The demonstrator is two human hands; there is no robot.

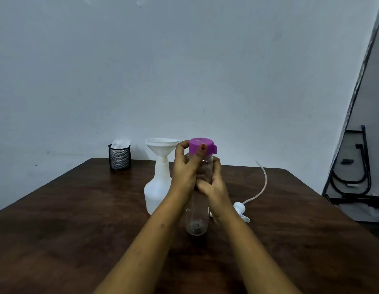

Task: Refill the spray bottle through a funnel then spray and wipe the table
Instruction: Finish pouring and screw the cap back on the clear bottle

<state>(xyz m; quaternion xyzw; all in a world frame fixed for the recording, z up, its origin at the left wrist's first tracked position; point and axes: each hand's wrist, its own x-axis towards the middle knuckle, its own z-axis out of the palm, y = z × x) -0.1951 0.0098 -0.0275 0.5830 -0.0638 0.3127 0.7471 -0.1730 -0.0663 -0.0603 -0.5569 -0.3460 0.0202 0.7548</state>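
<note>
Two bare forearms reached in from the near edge over a dark brown wooden table (78,219). Between the hands was a clear plastic bottle (197,217), its rounded base nearest the viewer and its neck farther away; whether the base rested on the table could not be told. The right hand (215,187) was wrapped around the bottle's middle, fingers curled against the wall. The left hand (184,168) reached higher, with fingertips and thumb pinching the rim of the purple screw cap (197,144) that closed the bottle.

Just right of the right wrist, a white trigger spray head (240,209) lay on the table, detached. Its thin translucent dip tube (263,183) curved up and away toward the far right.

Just left of the hands and partly behind the left one stood the white spray bottle (157,187), upright, with no spray head. A white plastic funnel (162,146) sat in its neck, its wide mouth level with the purple cap.

Near the far left corner stood a black wire-mesh cup (119,160) holding a white cloth (120,143). Behind the table was a pale grey wall (184,71). A black metal frame (354,172) leaned at far right.
</note>
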